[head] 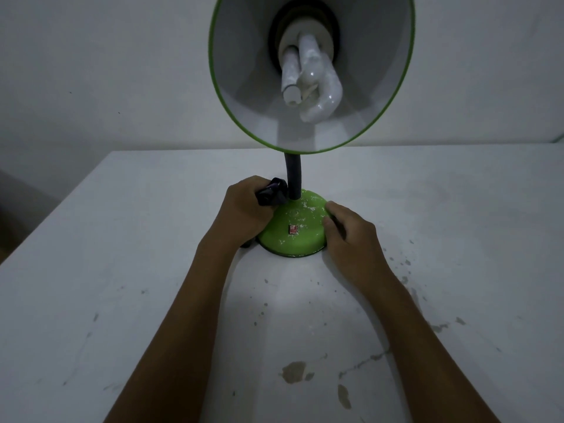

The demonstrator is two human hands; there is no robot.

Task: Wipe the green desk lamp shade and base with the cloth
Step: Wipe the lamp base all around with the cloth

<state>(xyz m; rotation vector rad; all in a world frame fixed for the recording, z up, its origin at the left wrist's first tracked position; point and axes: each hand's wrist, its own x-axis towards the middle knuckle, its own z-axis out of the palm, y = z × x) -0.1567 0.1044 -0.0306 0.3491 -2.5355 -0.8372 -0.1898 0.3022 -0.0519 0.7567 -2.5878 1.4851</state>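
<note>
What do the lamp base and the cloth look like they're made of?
The lamp base looks like painted metal or hard plastic: smooth green with white flecks where the coating seems chipped. The cloth, bunched in the left hand, looks like soft dark fabric, judging by its folds.

One lamp (293,227), one bulb (308,83), one cloth (58,193), one table (122,300) and two hands, left (244,209) and right (351,233), are counted.
</note>
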